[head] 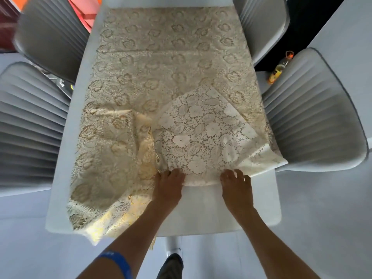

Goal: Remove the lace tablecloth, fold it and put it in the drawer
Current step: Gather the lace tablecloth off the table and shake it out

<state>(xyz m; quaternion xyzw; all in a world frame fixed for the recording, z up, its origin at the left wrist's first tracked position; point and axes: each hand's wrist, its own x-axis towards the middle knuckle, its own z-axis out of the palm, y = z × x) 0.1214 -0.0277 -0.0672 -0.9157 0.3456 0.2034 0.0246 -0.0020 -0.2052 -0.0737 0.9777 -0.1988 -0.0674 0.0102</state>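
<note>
Here, the left hand [168, 181] is laid palm down on the near edge of the cream floral lace tablecloth [159, 63], its fingers curled over the hem where the cloth bunches up. Just to its right, the right hand [236, 183] is set on the same edge with fingers spread and bent at the tips; whether the cloth is actually pinched there cannot be told. A blue wristband [117, 260] is worn on the left forearm.

Directly beyond both hands, a corner of the tablecloth is seen folded back on itself, its paler underside turned up in a slanted panel. To the left of the left hand, the cloth is rumpled into a ridge and hangs over the near edge of the white rectangular counter [209, 208]. Farther out, the rest of the cloth lies flat along the counter's length.

Bare counter is seen under and between the wrists. Grey ribbed padded chairs [314, 109] are placed on either side of the counter, two to the left of the hands and two to the right. Beyond the right-hand chairs, a small bottle with yellow contents [279, 70] can be seen.
</note>
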